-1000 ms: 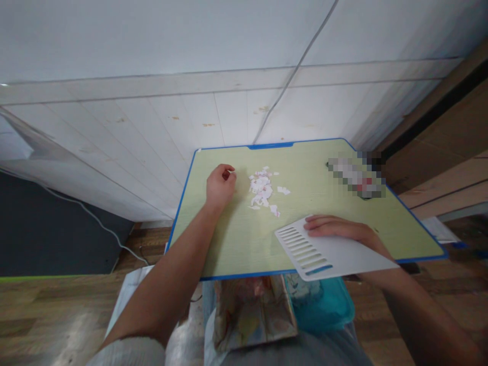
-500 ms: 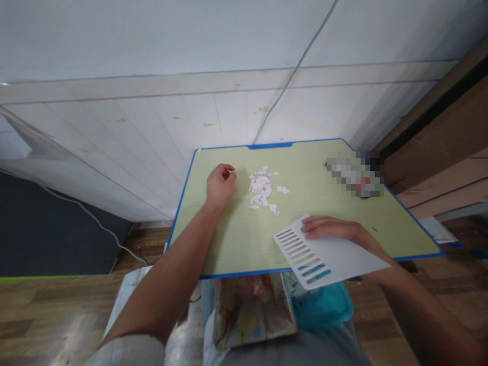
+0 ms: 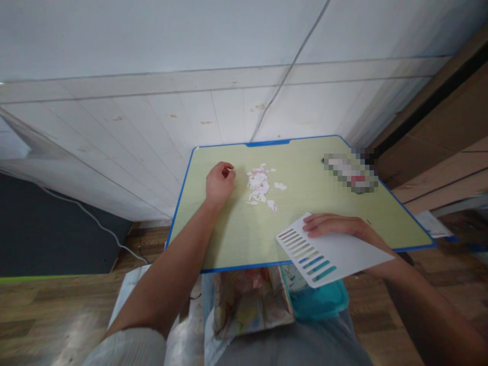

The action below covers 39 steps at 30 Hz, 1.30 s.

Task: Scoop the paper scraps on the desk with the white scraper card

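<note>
A loose heap of small white paper scraps (image 3: pixel 259 182), some with pinkish marks, lies on the pale green tabletop (image 3: pixel 236 231). Just left of the heap, my left hand (image 3: pixel 221 183) rests with its fingers curled and thumb near the index finger. Whatever may be between those fingertips is too small to make out. My right hand (image 3: pixel 335 226) grips a flat white slotted plate (image 3: pixel 343 254), thumb hidden beneath it. The plate is tilted over the table's front edge, its row of long slots facing left.
A pixelated oblong object (image 3: pixel 351 173) lies at the table's right side. Below the front edge are an open brown bag (image 3: pixel 255 315) and a turquoise container (image 3: pixel 322 302) on my lap. A wall (image 3: pixel 152 122) stands behind the table, with brown cartons (image 3: pixel 438 122) to the right.
The view has shifted slightly, so the table sits a little higher and further left. My right hand and the slotted plate have moved slightly rightward over the table. My left hand keeps its pose.
</note>
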Tool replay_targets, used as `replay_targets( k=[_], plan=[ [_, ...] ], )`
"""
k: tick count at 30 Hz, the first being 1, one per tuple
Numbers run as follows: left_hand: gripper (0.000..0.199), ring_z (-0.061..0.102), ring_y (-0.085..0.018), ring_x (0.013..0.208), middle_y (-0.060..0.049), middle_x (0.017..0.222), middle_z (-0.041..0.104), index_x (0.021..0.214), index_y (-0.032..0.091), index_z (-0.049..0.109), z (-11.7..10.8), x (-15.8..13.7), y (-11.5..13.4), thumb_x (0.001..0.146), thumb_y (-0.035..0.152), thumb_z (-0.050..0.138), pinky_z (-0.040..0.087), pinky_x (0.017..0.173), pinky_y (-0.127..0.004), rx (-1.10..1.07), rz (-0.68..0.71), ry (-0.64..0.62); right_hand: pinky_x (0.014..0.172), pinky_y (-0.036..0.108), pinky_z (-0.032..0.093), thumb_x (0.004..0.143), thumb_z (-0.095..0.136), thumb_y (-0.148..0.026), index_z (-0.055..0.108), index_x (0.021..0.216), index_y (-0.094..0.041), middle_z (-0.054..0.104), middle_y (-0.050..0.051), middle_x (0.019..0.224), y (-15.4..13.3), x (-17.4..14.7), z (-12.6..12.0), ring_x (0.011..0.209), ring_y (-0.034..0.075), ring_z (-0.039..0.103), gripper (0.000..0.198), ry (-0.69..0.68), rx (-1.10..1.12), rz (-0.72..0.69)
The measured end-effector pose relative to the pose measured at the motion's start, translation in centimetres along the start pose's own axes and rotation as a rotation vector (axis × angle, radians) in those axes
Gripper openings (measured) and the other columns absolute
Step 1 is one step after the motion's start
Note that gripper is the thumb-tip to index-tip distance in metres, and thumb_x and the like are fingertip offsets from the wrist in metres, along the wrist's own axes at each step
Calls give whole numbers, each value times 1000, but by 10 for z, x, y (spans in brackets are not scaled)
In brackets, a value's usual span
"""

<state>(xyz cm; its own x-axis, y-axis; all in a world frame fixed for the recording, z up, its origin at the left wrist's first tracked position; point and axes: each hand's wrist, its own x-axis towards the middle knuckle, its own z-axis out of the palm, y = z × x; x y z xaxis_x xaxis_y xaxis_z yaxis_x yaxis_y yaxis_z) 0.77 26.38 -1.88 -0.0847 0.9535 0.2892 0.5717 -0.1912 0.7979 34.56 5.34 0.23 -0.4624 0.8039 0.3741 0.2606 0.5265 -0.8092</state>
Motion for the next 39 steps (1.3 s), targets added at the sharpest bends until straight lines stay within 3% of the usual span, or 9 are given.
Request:
replay_targets(
  k=[4, 11, 18, 24, 27, 31, 36, 39],
  plan=[
    [12, 64, -20, 75, 1, 79, 69, 98, 23, 75, 0, -1, 1, 90, 18, 67, 51, 77, -32, 20, 8, 4, 121, 48, 59, 97, 87, -62, 88, 129, -29, 87, 13, 130, -2, -1, 2, 128, 33, 81, 46, -10, -11, 14],
    [12, 65, -20, 75, 0, 79, 69, 98, 23, 75, 1, 0, -3, 91, 19, 67, 50, 77, -33, 23, 41, -4, 118, 46, 61, 90, 87, -73, 90, 126, -30, 88, 13, 126, -7, -5, 5, 124, 33, 82, 57, 44, -26, 23],
    [13, 69, -22, 82, -2, 83, 73, 99, 23, 76, 3, -1, -6, 91, 20, 66, 53, 82, -35, 68, 75, -13, 113, 40, 63, 101, 81, -64, 89, 127, -35, 88, 10, 127, -16, -9, 3, 125, 30, 82, 40, 44, -15, 50],
    [14, 70, -24, 86, -4, 87, 75, 99, 23, 78, 3, -3, -6, 92, 22, 65, 54, 84, -35, 79, 52, -17, 103, 39, 68, 95, 91, -55, 89, 127, -32, 88, 11, 128, -23, -10, 2, 119, 32, 85, 40, 80, -72, 73],
    [15, 71, -24, 87, -4, 88, 75, 99, 23, 78, 2, -3, -5, 92, 23, 65, 55, 85, -36, 87, 46, -19, 99, 38, 69, 103, 80, -43, 91, 119, -29, 89, 10, 123, -25, -2, -1, 113, 31, 86, 24, 161, -170, 178],
    [16, 72, -24, 86, -3, 88, 76, 101, 23, 78, 0, -2, -4, 92, 24, 65, 55, 89, -36, 98, 43, -16, 95, 36, 69, 106, 68, -31, 91, 112, -27, 90, 7, 119, -28, 9, -1, 109, 28, 86, 24, 244, -323, 337],
    [14, 72, -24, 85, -2, 87, 75, 100, 25, 76, 0, -2, -3, 91, 26, 66, 56, 89, -36, 91, 36, -10, 96, 37, 67, 103, 67, -25, 90, 117, -27, 90, 6, 120, -25, 11, 2, 109, 27, 86, 27, 215, -374, 283],
    [13, 71, -23, 83, -2, 85, 74, 99, 25, 75, -1, -3, -3, 90, 28, 66, 55, 87, -37, 70, 42, -12, 92, 38, 68, 103, 74, -36, 89, 119, -27, 89, 9, 120, -26, 8, 5, 106, 29, 86, 24, 151, -346, 163]
  ],
)
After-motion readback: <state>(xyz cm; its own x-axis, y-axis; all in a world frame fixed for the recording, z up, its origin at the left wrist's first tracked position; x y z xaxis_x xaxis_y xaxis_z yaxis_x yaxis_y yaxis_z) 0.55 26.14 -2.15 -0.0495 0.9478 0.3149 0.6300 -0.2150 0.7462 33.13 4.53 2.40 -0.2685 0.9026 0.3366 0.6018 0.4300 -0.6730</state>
